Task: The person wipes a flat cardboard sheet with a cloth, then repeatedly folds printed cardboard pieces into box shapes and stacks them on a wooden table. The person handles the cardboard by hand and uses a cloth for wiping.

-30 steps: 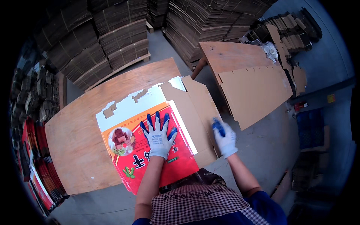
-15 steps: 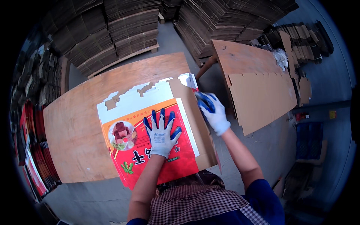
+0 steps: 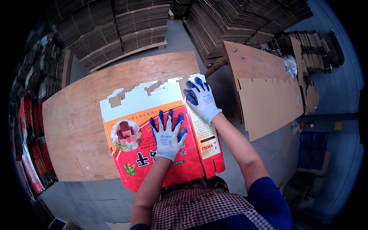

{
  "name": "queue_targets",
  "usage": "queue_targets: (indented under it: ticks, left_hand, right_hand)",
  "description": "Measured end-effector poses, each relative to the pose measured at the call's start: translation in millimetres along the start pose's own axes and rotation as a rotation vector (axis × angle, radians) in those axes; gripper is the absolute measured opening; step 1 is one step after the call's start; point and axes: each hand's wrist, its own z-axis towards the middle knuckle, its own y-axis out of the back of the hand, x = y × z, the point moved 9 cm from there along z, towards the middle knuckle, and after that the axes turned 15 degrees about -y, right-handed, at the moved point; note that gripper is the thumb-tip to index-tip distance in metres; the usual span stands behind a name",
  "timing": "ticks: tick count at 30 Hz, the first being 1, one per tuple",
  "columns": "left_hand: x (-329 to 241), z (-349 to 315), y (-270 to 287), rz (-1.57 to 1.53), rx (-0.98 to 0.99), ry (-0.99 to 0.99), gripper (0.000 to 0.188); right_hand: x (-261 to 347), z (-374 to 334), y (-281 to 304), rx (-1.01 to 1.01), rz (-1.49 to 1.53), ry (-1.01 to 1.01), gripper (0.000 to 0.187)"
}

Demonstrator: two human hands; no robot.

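Left hand [image 3: 167,135] pressed flat, fingers spread, on red printed carton blank [image 3: 153,145] lying on the wooden counter [image 3: 76,126]. Right hand [image 3: 201,99], fingers open, presses side panel down at far corner. Carton folded flat; not erected. Plain brown blanks [image 3: 268,105] beyond

**Side panel folded down flat**

A second ago my right hand [image 3: 201,100] was off the table's right edge and the brown side panel stood open. Now that hand presses the top right corner of the flat red carton [image 3: 153,142], and the panel lies folded over, printed face up.
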Motion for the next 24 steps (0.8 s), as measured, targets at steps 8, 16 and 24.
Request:
queue_targets:
  ticks: [8, 16, 24]
  left_hand:
    - [1, 2, -1, 0.025, -0.032, -0.012, 0.055]
    - [-2, 1, 5, 0.045, -0.047, -0.02, 0.06]
    - [-4, 3, 6, 0.041, -0.081, -0.017, 0.063]
  right_hand:
    - [23, -7, -14, -0.25, -0.218, -0.169, 0.037]
    - [32, -130, -10, -0.184, -0.21, -0.126, 0.051]
    - [-117, -244, -3, -0.205, 0.12, -0.433, 0.082]
